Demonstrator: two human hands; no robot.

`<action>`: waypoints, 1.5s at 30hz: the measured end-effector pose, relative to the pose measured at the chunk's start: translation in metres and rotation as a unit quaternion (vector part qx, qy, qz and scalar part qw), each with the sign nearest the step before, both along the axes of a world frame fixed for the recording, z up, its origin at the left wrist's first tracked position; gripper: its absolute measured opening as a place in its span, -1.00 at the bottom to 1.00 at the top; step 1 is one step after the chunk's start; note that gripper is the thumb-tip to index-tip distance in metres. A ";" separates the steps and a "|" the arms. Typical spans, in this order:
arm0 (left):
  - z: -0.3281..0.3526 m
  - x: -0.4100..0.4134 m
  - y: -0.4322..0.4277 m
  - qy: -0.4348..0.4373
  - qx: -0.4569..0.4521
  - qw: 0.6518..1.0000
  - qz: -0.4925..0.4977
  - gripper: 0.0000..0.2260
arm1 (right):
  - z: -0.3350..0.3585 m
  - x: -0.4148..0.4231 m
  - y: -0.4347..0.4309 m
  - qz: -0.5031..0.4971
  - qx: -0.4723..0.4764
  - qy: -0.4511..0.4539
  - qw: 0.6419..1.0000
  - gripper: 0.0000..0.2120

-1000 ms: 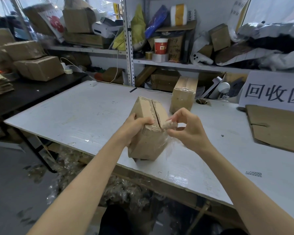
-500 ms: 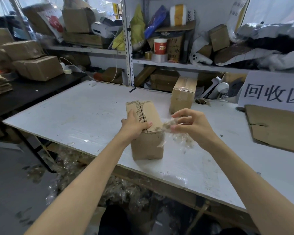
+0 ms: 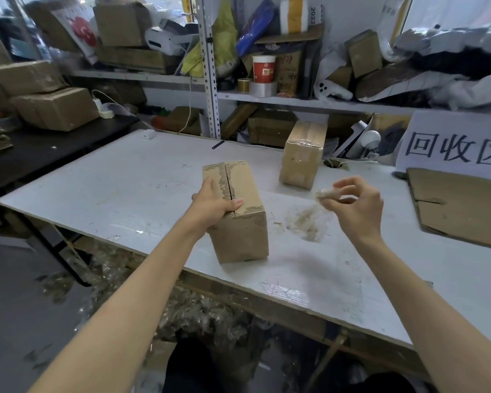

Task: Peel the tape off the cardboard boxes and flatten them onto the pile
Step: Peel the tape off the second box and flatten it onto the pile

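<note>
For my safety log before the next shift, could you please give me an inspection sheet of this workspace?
Surface: white table, scuffed.
Job's things: near box upright, top seam bare; taped box behind it; flattened cardboard at right.
Clutter: small white block and black piece at the far edge.
Hands: left hand grips near box; right hand pinches clear tape strip.
Cables: white cable hangs beside the shelf post.
Surroundings: crowded shelves; tape scraps on floor.

I read black characters 回收区 on the white paper sign (image 3: 454,143) at the right, and 2022 on a white upright strip (image 3: 313,15) on the top shelf.
</note>
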State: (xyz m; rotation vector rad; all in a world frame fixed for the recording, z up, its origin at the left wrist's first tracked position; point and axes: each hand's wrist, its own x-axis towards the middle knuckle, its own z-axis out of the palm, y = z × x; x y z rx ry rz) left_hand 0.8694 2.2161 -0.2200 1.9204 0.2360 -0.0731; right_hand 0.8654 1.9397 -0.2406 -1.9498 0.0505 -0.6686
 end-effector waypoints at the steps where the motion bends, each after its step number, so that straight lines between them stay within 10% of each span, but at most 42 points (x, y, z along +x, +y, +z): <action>1: -0.001 0.000 0.001 0.000 -0.001 1.000 0.002 -0.10 | -0.002 0.001 -0.001 -0.019 -0.003 -0.013 1.000 -0.71; 6: -0.004 0.002 0.008 -0.007 -0.004 1.000 0.007 -0.09 | 0.007 0.004 -0.024 -0.105 -0.035 -0.102 0.989 -0.72; 16: -0.006 0.002 -0.002 -0.001 0.016 1.000 -0.019 -0.08 | -0.033 0.017 0.022 -0.029 -0.441 -0.144 0.885 -0.74; 25: -0.008 0.003 -0.002 -0.002 0.015 1.000 -0.026 -0.08 | -0.052 0.042 0.017 0.099 -0.448 0.137 0.878 -0.85; 31: -0.007 0.002 -0.003 -0.002 0.014 1.000 -0.022 -0.08 | -0.024 0.036 -0.001 0.155 -0.527 0.273 0.789 -0.57; 34: -0.006 0.001 -0.003 0.008 0.017 1.000 -0.024 -0.08 | -0.019 0.030 0.011 0.163 -0.426 0.333 0.825 -0.45; 41: 0.010 -0.002 -0.010 0.071 0.123 0.990 0.027 -0.07 | 0.012 0.020 0.062 0.170 -0.144 0.143 0.964 -0.60; 45: 0.023 -0.007 -0.005 0.066 0.090 0.994 0.002 -0.44 | 0.037 0.016 0.096 0.210 -0.108 0.171 0.957 -0.56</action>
